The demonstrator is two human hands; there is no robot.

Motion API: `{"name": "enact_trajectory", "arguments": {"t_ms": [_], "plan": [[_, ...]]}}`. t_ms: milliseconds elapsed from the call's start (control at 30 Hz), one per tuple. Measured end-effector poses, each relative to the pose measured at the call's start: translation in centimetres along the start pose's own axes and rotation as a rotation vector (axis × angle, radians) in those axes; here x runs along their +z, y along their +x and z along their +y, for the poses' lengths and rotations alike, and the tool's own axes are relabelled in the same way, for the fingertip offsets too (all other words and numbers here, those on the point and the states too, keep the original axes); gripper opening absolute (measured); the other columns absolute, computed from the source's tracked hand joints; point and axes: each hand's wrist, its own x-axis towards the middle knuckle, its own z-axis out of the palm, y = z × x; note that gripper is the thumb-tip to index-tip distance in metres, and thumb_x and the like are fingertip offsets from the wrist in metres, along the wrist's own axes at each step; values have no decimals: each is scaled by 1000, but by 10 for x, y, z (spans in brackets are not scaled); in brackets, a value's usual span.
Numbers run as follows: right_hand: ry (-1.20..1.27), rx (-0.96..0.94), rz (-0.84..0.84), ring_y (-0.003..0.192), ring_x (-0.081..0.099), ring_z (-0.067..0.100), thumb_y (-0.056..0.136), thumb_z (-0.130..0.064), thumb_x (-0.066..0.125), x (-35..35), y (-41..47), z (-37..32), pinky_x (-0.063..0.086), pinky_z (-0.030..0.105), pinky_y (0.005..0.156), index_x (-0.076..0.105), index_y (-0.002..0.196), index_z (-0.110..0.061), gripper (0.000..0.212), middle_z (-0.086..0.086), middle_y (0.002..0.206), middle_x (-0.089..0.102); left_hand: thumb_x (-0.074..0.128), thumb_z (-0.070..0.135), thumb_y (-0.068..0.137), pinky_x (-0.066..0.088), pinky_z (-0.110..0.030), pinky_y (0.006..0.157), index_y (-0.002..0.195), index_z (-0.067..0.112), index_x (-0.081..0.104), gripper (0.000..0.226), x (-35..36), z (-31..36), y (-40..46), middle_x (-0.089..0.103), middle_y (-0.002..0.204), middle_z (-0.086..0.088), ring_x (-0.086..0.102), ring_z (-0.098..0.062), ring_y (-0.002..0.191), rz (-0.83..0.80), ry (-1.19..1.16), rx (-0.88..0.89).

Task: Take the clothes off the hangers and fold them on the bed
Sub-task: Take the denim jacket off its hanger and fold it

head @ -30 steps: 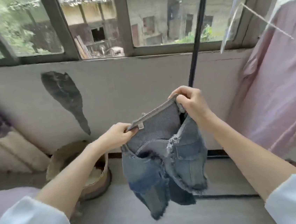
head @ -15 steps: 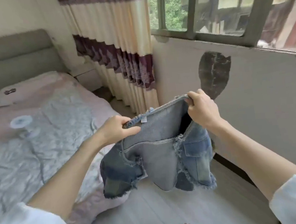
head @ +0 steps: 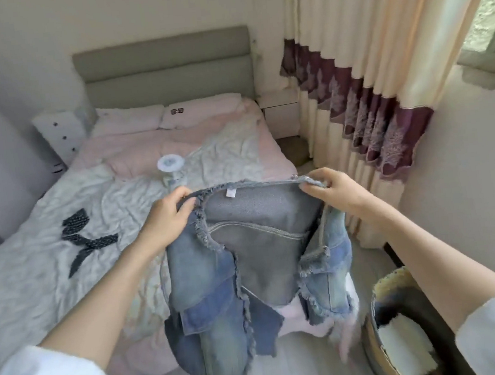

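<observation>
Because the denim vest (head: 248, 266) is soft yet fairly thick and looks moderately heavy, we judge its top edge the best place to hold, and there our left hand (head: 167, 217) and right hand (head: 332, 193) pinch it, fingers curled over the frayed edge. It hangs at lower centre of the frame, before the bed (head: 62, 237), faded blue outside, grey inside, with ragged armholes and hem.

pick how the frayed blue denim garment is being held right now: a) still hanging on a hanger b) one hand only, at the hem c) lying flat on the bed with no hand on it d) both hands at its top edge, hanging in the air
d: the left hand and the right hand each pinch one end of the top edge of the frayed blue denim garment, which hangs in front of the bed's crumpled white cover.
</observation>
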Motion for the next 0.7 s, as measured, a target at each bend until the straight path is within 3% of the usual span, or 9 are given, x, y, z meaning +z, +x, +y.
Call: {"name": "enact_trajectory", "arguments": {"t_ms": [67,167,300,367,467,567,633,700], "plan": [[166,-23,-75,103,51,8,85,-41,64,6,21,-6,37,20,84,52,131,-18,52,-3,115,52,51,15,95,28,-35,61,84,14,49,11,-3,-6,11,53,71,-10,51,-27,71,96,40,-46],[262,-88,-115,92,53,6,95,-31,53,20,57,-14,45,16,65,45,138,-13,48,1,117,51,46,18,98,35,-42,66,82,7,48,20,-6,-21,32,58,78,-26,56,-40,78,203,145,-113],[72,-163,-63,71,45,8,88,-1,52,43,105,-7,37,12,59,46,135,-9,48,11,115,46,44,22,99,37,-44,64,72,9,41,30,-3,-46,60,56,72,-25,54,-41,74,273,187,-135],[2,-206,-61,72,42,8,87,-4,58,58,125,-4,32,17,71,46,132,-9,47,9,115,41,44,22,99,35,-41,63,70,8,41,32,3,-62,73,48,61,-12,51,-37,69,270,169,-157],[-69,-228,-36,86,44,21,89,-6,61,82,166,-1,26,19,70,48,120,0,34,13,112,45,47,18,97,29,-35,59,63,12,40,35,17,-93,103,39,53,3,42,-28,62,257,104,-199],[-177,-189,74,97,51,32,96,-15,52,109,224,-3,26,29,66,54,110,0,21,16,111,53,50,14,96,26,-32,58,58,26,35,43,30,-129,150,37,52,6,37,-17,54,245,25,-190],[-273,-139,110,98,53,35,99,-22,45,125,259,-4,30,32,66,56,109,-5,22,12,111,54,51,13,96,26,-32,57,57,30,35,45,38,-152,182,37,51,8,36,-8,51,238,-13,-193],[-325,-88,111,97,55,37,101,-27,40,145,308,-5,32,33,66,58,105,-8,27,11,110,56,51,15,96,27,-34,57,57,28,39,42,48,-184,224,41,52,5,38,-9,52,211,-21,-215]]}}
